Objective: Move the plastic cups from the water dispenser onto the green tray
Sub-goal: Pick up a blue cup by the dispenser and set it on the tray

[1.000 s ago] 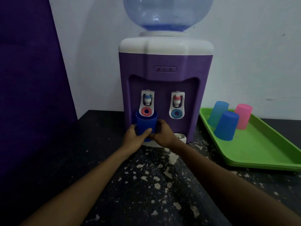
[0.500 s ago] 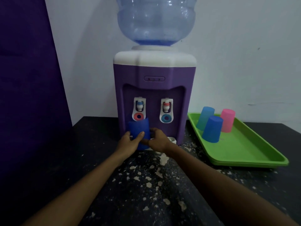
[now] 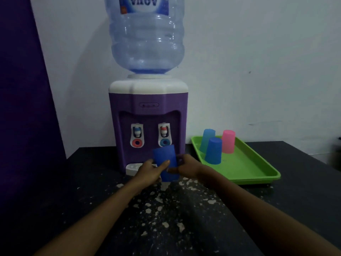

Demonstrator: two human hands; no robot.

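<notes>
- both hands, left (image 3: pixel 149 171) and right (image 3: pixel 186 166), wrapped round a dark blue cup (image 3: pixel 165 164), just in front of the water dispenser (image 3: pixel 147 115)
- green tray (image 3: pixel 245 169) right of the dispenser

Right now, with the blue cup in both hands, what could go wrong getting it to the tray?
1. The blue cup is tilted in the left hand and right hand; any water inside could spill.
2. The three cups crowd the green tray's near-left end, so setting down there may topple one.

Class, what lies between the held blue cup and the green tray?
Only bare black tabletop separates the held blue cup from the green tray, head view.
</notes>
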